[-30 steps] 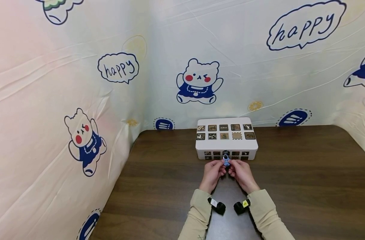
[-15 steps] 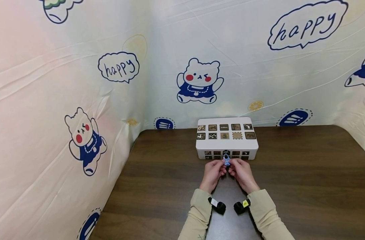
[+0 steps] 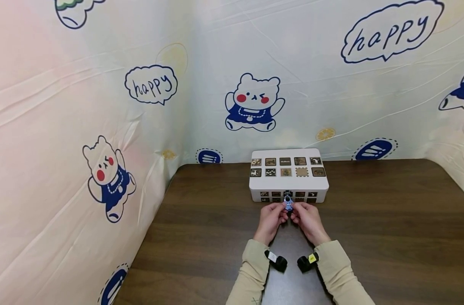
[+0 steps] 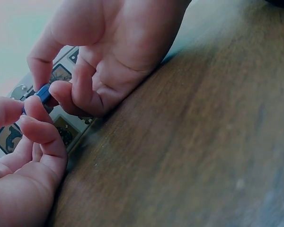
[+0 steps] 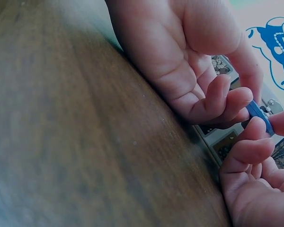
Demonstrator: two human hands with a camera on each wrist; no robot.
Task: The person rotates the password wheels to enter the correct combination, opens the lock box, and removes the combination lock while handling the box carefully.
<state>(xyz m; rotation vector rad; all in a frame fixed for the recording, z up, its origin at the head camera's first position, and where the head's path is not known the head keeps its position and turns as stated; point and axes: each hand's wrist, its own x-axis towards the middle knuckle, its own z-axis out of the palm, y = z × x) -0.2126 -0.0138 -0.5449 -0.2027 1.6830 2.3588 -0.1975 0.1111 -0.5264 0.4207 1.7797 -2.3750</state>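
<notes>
A small flat blue piece (image 3: 288,206), with a white-rimmed dark oval at its top, is held up between both hands just in front of the white box (image 3: 289,182). My left hand (image 3: 269,221) pinches its left side between thumb and curled index finger. On the other side my right hand (image 3: 306,220) pinches it the same way. Edge-on, the blue piece (image 4: 43,93) appears as a thin blue strip in the left wrist view. Fingertips cover much of the blue piece (image 5: 259,116) in the right wrist view. The other fingers of both hands are curled close to the tabletop.
The box bears rows of small dark square pictures and stands at the far edge of the brown wooden table (image 3: 201,237). Behind it hangs a pale cloth (image 3: 216,51) printed with bears and words. Black wrist cameras (image 3: 279,264) sit at both cuffs.
</notes>
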